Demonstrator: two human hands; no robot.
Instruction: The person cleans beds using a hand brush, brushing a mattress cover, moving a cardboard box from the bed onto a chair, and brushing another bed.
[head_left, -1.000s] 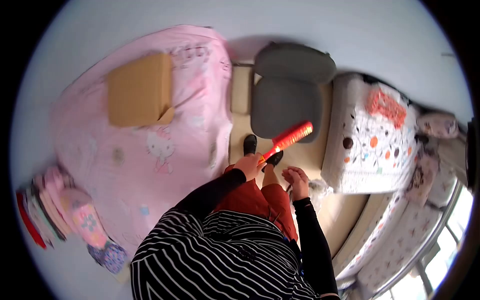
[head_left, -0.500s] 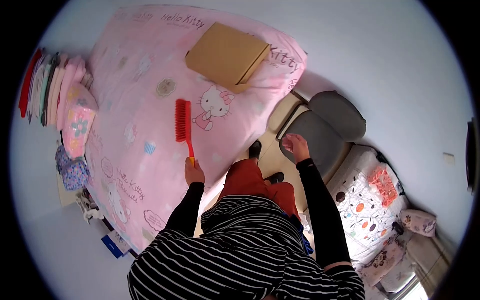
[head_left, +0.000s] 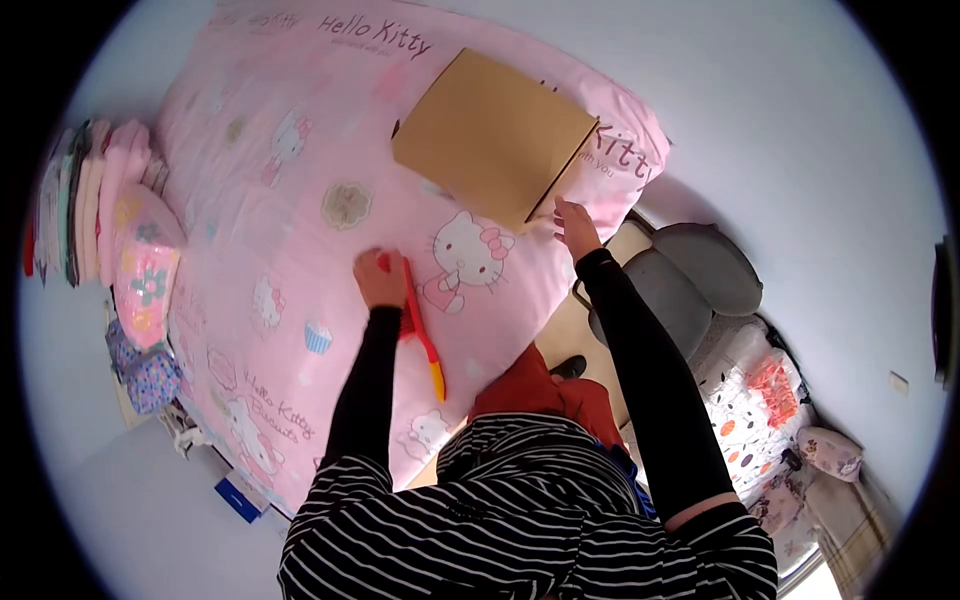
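Note:
A red bed brush (head_left: 424, 340) with a yellow handle end lies on the pink Hello Kitty bedsheet (head_left: 300, 210), its handle towards my body. Over the brush's bristle end is my left hand (head_left: 380, 280), fingers bent and a bit apart, with red showing between thumb and fingers. The hand and wrist hide part of the bristles. A brown cardboard box (head_left: 490, 135) rests on the bed further forward. Beside its near right corner my right hand (head_left: 577, 230) reaches out, open; whether the fingertips touch the cardboard, I cannot tell.
A grey chair (head_left: 690, 270) stands off the bed's right edge. Behind it is a patterned cover (head_left: 745, 425) with a peach cloth (head_left: 775, 390). Folded textiles (head_left: 95, 190) and a pink packaged bundle (head_left: 145, 275) are at the left edge. Walls bound both sides.
My left hand has gone from the brush's handle to its bristle end, and the brush now lies lower and tilted. My right hand has moved forward to the box. My view has shifted.

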